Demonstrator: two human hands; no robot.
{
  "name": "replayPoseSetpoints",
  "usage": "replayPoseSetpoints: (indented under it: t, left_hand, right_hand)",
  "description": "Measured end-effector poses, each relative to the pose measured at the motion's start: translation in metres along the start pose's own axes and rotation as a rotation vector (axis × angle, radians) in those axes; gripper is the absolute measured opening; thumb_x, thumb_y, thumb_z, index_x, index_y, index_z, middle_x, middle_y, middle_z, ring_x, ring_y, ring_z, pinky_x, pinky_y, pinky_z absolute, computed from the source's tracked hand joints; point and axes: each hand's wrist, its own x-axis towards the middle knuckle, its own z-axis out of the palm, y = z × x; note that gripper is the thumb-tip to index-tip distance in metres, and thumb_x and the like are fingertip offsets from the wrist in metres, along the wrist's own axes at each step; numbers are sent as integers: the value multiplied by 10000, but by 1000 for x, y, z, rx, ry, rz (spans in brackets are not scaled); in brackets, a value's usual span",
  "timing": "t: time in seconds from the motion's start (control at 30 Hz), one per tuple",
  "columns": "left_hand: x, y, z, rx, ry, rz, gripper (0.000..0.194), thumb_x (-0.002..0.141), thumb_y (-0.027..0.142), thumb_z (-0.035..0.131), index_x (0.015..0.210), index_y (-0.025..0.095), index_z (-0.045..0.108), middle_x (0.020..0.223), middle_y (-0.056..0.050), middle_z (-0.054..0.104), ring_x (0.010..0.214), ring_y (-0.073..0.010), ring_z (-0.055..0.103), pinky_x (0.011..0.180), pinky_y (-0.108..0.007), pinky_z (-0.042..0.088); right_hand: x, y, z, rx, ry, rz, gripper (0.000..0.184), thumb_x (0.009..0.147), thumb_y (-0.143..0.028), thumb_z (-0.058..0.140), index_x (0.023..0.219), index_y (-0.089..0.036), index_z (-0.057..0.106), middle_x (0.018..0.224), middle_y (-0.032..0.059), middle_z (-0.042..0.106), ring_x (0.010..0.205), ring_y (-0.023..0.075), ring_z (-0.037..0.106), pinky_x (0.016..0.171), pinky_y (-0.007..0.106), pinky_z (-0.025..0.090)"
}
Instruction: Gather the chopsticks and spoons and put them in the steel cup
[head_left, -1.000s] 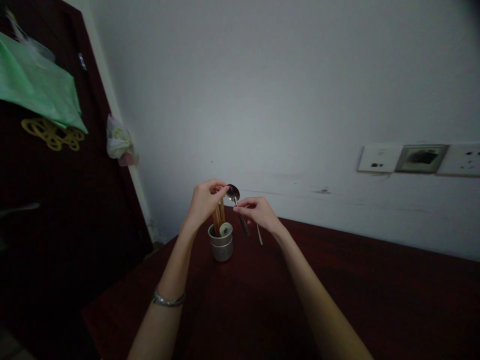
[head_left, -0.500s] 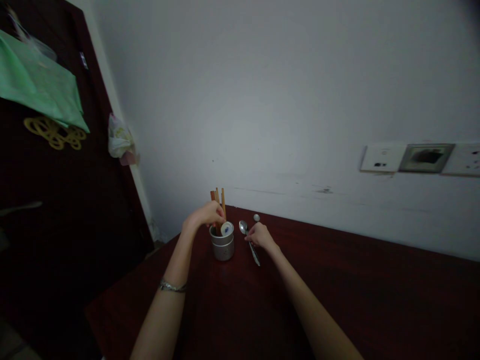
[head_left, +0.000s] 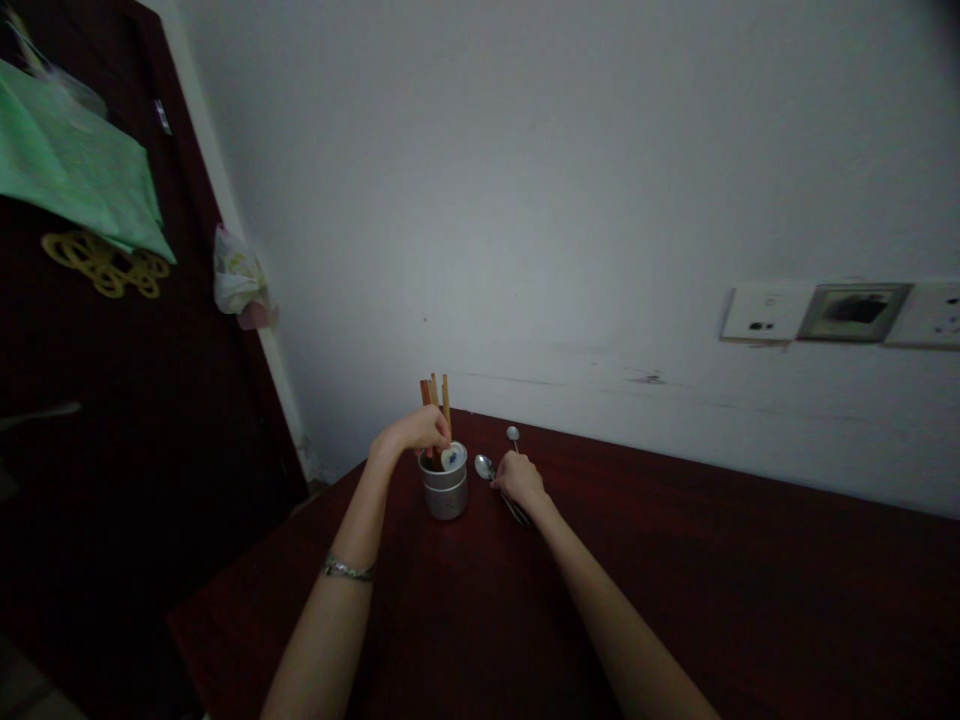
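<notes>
A grey metal utensil holder [head_left: 446, 500] stands on the dark red table. Several wooden chopsticks [head_left: 433, 388] rise out of it, beside a white rounded piece with a blue mark [head_left: 453, 457], which looks like the bowl of a spoon. My left hand [head_left: 416, 432] is over the holder's mouth, fingers closed and pointing down among the utensils; what they grip is hidden. To the right, my right hand [head_left: 520, 480] pinches a metal spoon [head_left: 484, 467] low at the table, its bowl pointing away to the left. Behind that hand lies a smaller, long-handled spoon [head_left: 513, 433], partly covered.
The table [head_left: 720, 560] meets a pale wall [head_left: 570, 220] at the back. Sockets [head_left: 769, 312] are set in the wall at the right. On the left, a dark door [head_left: 112, 430] carries a green cloth [head_left: 75, 150], and a plastic bag [head_left: 238, 275] hangs by its frame.
My right hand has lowered the spoon from the air to the table, beside the smaller spoon. My left hand has left the spoon's bowl and gone down to the holder.
</notes>
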Motion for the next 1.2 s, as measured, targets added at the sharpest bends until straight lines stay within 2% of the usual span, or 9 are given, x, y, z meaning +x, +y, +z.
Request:
replayPoseSetpoints:
  t: [0.13, 0.4, 0.6, 0.77, 0.9, 1.03, 1.2]
  left_hand:
    - [2, 0, 1, 19, -2, -10, 126, 602, 158, 513, 635, 110, 626, 511, -21, 574, 440, -102, 504, 392, -175, 353]
    - [1, 2, 2, 73, 7, -30, 145, 625, 199, 526, 659, 101, 628, 547, -40, 591, 447, -103, 508, 395, -178, 360]
    - [1, 5, 4, 88, 5, -36, 155, 635, 202, 539, 697, 98, 636, 541, -46, 601, 475, -119, 539, 421, -187, 379]
    - [2, 5, 3, 120, 35, -8, 144, 648, 186, 525, 664, 98, 638, 500, -37, 587, 449, -111, 531, 416, -177, 356]
    - [4, -1, 0, 131, 112, 58, 148, 653, 169, 506, 620, 110, 638, 471, -21, 571, 435, -100, 516, 420, -174, 333]
    - [-2, 2, -8, 140, 231, 117, 181, 681, 230, 514, 640, 124, 656, 510, -29, 596, 465, -100, 510, 452, -183, 325]
    - [-22, 22, -21, 206, 547, 209, 232, 742, 296, 495, 757, 152, 676, 723, -64, 654, 633, -132, 550, 560, -208, 352]
  right_hand:
    - [-4, -2, -3, -15, -9, -1, 218, 580, -238, 709, 777, -164, 655, 902, 132, 661, 836, 249, 632, 644, 282, 458]
    - [0, -1, -6, 14, -40, -26, 219, 591, -316, 694, 750, -169, 658, 836, 109, 670, 783, 216, 636, 588, 226, 433]
    - [1, -6, -15, 62, -32, -54, 140, 647, -269, 639, 734, -164, 672, 795, 100, 671, 703, 174, 636, 569, 205, 426]
    - [1, -9, -26, 113, 20, -87, 154, 661, -242, 607, 765, -155, 682, 738, 79, 666, 632, 147, 622, 560, 201, 424]
    - [-1, -13, -40, 149, 54, -122, 152, 651, -230, 597, 751, -167, 693, 686, 62, 659, 605, 138, 605, 544, 198, 411]
    - [-4, -22, -55, 237, 83, -182, 197, 692, -287, 569, 778, -158, 691, 645, 43, 644, 576, 124, 579, 519, 192, 400]
    - [-17, -41, -74, 509, 58, -337, 339, 720, -402, 554, 901, -134, 655, 665, 34, 614, 517, 89, 508, 430, 170, 389]
